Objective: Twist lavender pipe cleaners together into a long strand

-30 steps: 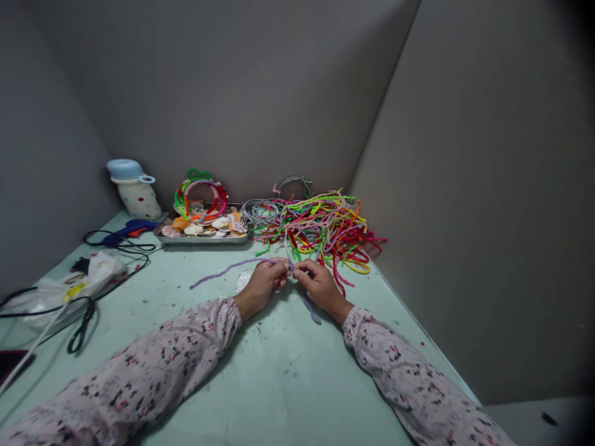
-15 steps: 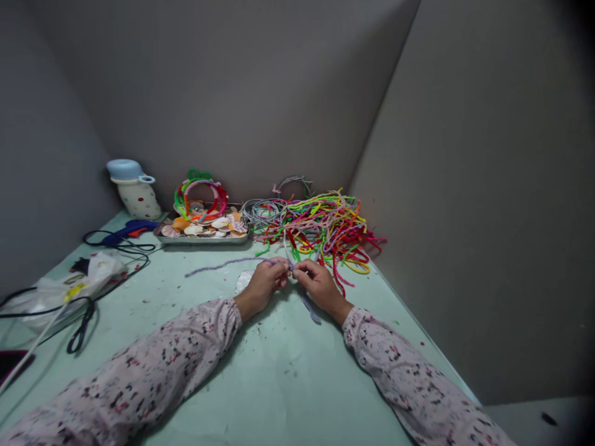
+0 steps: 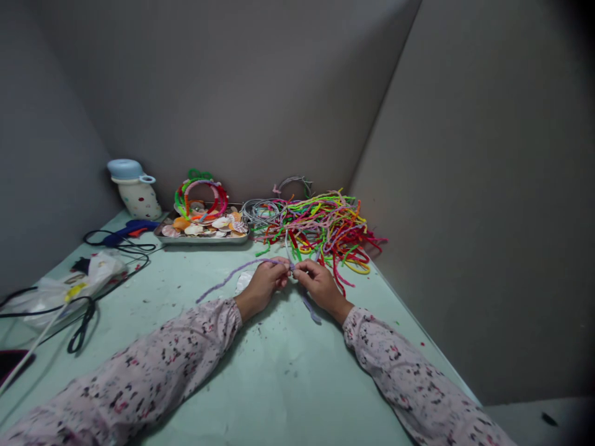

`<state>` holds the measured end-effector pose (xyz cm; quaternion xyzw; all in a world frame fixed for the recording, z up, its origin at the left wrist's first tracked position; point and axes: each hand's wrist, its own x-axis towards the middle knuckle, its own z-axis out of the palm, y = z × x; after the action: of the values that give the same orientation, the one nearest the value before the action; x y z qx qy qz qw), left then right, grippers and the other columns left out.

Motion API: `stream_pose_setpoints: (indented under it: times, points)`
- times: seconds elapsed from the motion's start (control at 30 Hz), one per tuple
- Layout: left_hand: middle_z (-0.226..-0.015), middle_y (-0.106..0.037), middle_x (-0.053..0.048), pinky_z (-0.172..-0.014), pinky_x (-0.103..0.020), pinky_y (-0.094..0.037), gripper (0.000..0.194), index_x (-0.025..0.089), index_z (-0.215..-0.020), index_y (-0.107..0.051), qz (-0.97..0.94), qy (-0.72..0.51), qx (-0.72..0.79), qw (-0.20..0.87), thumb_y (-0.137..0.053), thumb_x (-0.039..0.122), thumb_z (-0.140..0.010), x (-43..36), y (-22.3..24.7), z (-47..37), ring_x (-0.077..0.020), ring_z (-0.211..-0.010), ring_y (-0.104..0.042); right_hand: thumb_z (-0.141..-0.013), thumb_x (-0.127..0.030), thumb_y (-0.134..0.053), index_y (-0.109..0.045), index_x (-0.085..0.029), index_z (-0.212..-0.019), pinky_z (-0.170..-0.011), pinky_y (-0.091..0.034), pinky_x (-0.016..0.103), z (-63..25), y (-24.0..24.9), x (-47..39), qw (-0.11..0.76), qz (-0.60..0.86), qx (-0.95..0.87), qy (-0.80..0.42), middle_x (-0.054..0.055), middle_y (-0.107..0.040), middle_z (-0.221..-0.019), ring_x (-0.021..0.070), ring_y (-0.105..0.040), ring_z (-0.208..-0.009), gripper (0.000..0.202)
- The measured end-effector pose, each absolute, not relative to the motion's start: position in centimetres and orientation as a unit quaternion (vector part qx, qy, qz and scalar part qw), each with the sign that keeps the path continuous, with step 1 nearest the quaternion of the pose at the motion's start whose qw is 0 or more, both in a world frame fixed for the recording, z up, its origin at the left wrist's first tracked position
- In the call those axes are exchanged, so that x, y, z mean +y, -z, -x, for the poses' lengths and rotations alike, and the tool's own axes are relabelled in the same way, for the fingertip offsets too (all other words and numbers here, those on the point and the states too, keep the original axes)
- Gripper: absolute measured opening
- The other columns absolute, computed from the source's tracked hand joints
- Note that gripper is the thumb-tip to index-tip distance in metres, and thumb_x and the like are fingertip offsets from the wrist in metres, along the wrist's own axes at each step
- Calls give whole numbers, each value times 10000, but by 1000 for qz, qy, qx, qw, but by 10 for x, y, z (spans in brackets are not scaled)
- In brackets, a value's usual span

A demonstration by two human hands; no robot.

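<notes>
Above the table's middle, my left hand [image 3: 269, 279] and my right hand [image 3: 318, 285] meet almost fingertip to fingertip. Both are closed in a pinch on a purple pipe cleaner [image 3: 227, 277]. One end of it runs out left past my left hand and bends down; another purple length hangs below between the hands. A thin grey wire [image 3: 287, 244] rises from my fingertips toward the pile behind. My fingers hide how wire and pipe cleaner join. A whitish round piece [image 3: 243, 282] lies beside my left hand.
A heap of colourful pipe cleaners [image 3: 325, 223] lies behind my hands, with coiled grey wire [image 3: 263, 212] beside it. A metal tray [image 3: 204, 240] holds shells and colourful rings [image 3: 180, 201]. Leftward are a bottle [image 3: 137, 195], a blue tool [image 3: 125, 232], black cables [image 3: 80, 331] and plastic bags [image 3: 100, 269].
The free left end of the purple pipe cleaner has swung down and toward me. My hands stay in nearly the same place.
</notes>
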<state>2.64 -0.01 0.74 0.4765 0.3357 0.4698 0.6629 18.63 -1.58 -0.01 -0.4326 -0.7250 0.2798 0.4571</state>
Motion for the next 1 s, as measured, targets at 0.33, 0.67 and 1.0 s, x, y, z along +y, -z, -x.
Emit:
stream_pose_setpoints:
  times: [0.33, 0.67, 1.0]
  points:
    - [-608, -480, 26, -434, -198, -295, 237, 131, -729, -586, -468, -469, 332, 672, -643, 361, -718, 0, -7, -28, -66, -480, -438, -866, -354, -529, -632, -186, -866, -663, -425, 262, -185, 0, -14, 484, 457, -693, -276, 7, -622, -783, 151, -553, -713, 197]
    - [-630, -512, 19, -442, -191, -308, 260, 128, -716, -567, -454, -475, 330, 678, -680, 362, -725, 0, -6, -26, -57, -485, -440, -866, -350, -536, -629, -193, -867, -669, -431, 260, -185, 2, -14, 476, 449, -701, -285, 4, -626, -804, 150, -564, -734, 183]
    - [-656, -516, 11, -446, -181, -310, 277, 130, -727, -561, -462, -457, 316, 691, -659, 388, -761, 1, -6, -25, -53, -494, -431, -871, -351, -538, -632, -193, -881, -700, -454, 272, -185, 2, -14, 473, 439, -706, -291, 16, -642, -837, 155, -590, -759, 184]
